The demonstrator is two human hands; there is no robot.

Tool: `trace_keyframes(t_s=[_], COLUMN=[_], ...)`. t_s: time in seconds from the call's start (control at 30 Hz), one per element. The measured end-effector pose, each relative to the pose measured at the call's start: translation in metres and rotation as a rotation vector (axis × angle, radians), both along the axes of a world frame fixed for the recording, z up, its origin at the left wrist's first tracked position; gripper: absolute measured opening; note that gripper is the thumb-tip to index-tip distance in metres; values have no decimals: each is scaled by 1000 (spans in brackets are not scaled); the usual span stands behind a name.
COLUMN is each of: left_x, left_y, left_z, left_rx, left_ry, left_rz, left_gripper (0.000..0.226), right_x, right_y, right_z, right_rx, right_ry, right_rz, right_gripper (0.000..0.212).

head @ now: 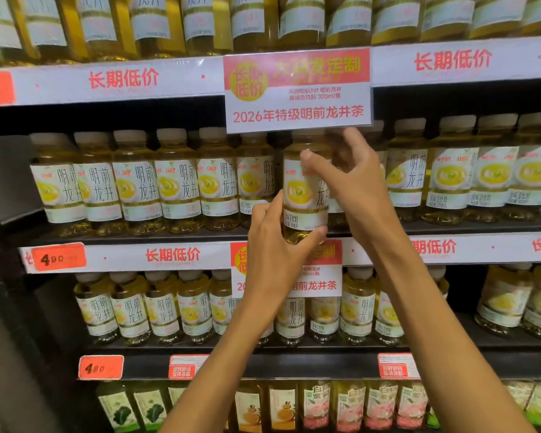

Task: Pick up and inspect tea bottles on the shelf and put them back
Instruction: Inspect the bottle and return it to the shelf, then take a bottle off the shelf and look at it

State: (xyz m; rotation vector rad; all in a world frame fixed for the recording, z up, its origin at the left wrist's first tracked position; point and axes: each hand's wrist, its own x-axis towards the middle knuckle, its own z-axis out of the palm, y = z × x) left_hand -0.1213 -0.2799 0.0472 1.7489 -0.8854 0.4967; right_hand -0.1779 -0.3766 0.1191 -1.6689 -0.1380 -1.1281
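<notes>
Both hands are on one tea bottle (305, 195), held upright just in front of the middle shelf (169, 234), level with the row of matching bottles (156, 179) it belongs to. The left hand (272, 254) cups the bottle's base, thumb on one side and fingers curled round the other. The right hand (353, 182) grips higher up, its thumb laid across the top of the label and its fingers wrapped behind, just under the hanging price sign (297, 89).

The bottle looks like thin clear plastic full of pale yellow tea, so I'd judge it modest in weight but bottom-heavy enough to want support beneath. The smooth label sleeve may be a little slick, and the walls would probably give if squeezed hard. The firmest places to hold seem to be the ridged base and the shoulder below the cap, about where the hands sit now. The neighbours stand close on either side, so sliding it back calls for a straight, upright approach.
</notes>
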Motion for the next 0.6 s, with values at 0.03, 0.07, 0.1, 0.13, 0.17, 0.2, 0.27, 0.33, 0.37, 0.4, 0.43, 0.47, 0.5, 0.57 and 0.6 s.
trace_keyframes(t_s=[0.03,0.07,0.1,0.13,0.17,0.2,0.27,0.33,0.37,0.4,0.43,0.47,0.5,0.57,0.6], left_x=[2,4,5,6,6,6,6,7,8,9,9,9,8,7,7], left_y=[1,2,2,2,1,0,-2,-4,-5,-5,-6,-6,-7,-10,-11], left_z=[0,0,1,1,1,1,0,0,0,0,0,1,0,0,0], left_rx=[-2,-8,-19,-35,-56,-77,-102,-74,-40,-5,20,33,38,40,41], left_ry=[14,30,50,72,91,101,99,77,56,34,15,2,-10,-28,-34], left_rz=[-2,-4,-5,-6,-6,-1,25,71,101,131,156,177,193,219,232], left_gripper=[73,74,76,76,75,71,64,63,64,65,67,67,67,64,61], right_x=[-1,-2,-2,-2,-1,1,5,9,12,13,15,16,18,22,24], right_y=[-4,-6,-8,-10,-10,-11,-13,-15,-16,-18,-19,-21,-21,-23,-23], right_z=[0,0,0,-1,-2,-4,-9,-15,-18,-20,-21,-21,-20,-20,-20], right_rx=[-42,-74,-104,-133,-155,-158,-142,-205,-259,-300,-323,-333,-342,-369,-387], right_ry=[15,24,27,23,13,-4,-28,-2,26,51,67,73,75,79,78], right_rz=[11,26,30,11,-23,-62,-136,-239,-299,-347,-376,-391,-401,-438,-468], right_gripper=[32,34,36,38,40,40,40,42,43,45,46,47,47,48,48])
